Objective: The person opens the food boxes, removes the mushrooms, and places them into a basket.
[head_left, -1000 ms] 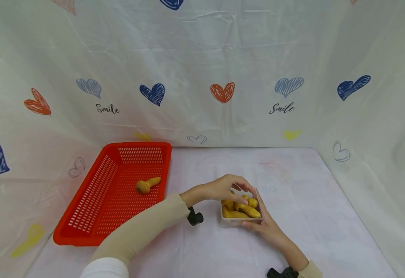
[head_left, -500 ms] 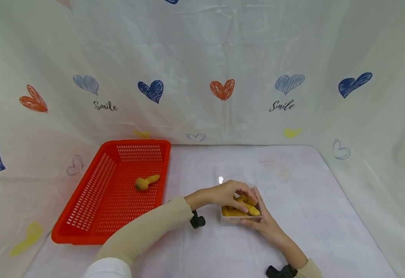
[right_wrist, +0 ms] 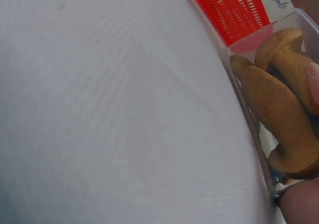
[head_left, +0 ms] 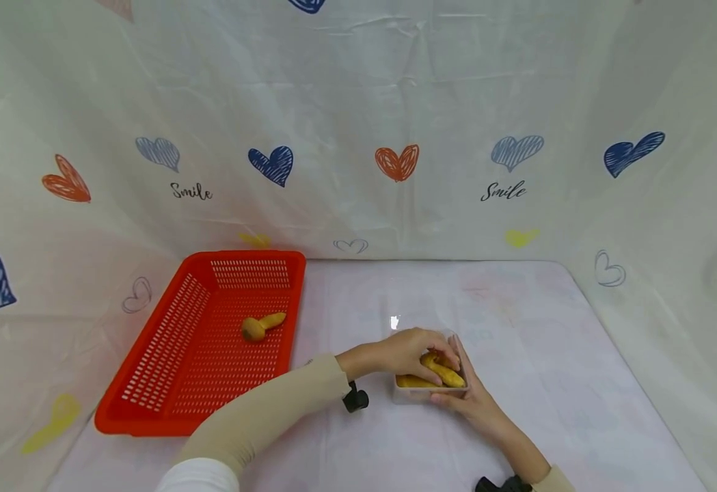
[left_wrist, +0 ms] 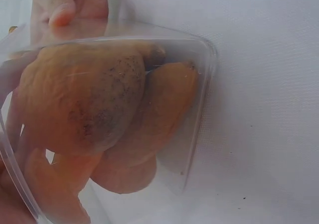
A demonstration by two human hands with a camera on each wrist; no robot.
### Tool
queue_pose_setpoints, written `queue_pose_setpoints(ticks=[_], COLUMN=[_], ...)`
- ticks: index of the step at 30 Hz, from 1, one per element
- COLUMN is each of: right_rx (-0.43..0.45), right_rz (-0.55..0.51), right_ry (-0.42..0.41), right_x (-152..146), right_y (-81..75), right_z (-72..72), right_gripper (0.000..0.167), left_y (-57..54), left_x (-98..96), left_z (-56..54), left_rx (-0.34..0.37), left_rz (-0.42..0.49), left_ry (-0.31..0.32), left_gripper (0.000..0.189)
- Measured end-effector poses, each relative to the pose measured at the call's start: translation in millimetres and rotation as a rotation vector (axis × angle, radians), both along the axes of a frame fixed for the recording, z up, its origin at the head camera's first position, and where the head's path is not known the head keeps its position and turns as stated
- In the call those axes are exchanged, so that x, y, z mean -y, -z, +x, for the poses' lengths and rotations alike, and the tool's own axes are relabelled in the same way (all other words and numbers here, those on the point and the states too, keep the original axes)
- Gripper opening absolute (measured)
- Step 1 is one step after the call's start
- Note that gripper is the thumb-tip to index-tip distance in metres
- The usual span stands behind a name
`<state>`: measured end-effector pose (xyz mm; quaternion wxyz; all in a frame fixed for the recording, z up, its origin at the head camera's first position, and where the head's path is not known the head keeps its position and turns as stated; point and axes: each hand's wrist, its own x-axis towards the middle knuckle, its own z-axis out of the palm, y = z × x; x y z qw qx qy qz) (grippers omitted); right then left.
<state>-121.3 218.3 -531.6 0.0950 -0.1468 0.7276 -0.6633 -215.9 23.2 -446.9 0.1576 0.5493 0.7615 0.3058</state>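
Left hand (head_left: pixel 416 352): fingers bent over yellow mushrooms (head_left: pixel 448 375) inside clear plastic box (head_left: pixel 416 396), can't tell whether pinching | right hand (head_left: pixel 474 396): thumb and fingers grip box | box: on desk (head_left: pixel 530 355), right of red basket (head_left: pixel 143 426)

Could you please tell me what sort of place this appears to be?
Probably a makeshift tabletop workspace: a pale heart-printed sheet hangs behind a flat whitish table bearing a red perforated plastic basket.
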Motion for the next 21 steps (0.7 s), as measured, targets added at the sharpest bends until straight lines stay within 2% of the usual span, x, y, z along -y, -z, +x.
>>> queue_pose_setpoints(ticks=[4,6,15,21], right_rx=[-0.022,-0.029,-0.019,0.008], right_rz=[0.003,0.006,0.003,0.037], right_ry=[-0.003,0.003,-0.014,0.007], right_x=[0.4,0.9,0.8,0.7], right_y=[1.0,1.0,0.6,0.1], right_z=[-0.2,-0.1,0.6,0.4], right_gripper=[0.108,0.108,0.107,0.109], left_y=[0.4,0.5,-3.3,-7.1], left_x=[-0.4,-0.2,1.7,2.7], left_z=[2.0,2.3,0.9,1.0], left_rx=[-0.1,-0.118,-0.081,0.0], left_rz=[-0.052,-0.065,-0.093,-0.063], left_ry=[-0.005,0.0,0.017,0.021], left_gripper=[0.032,0.032,0.031,0.031])
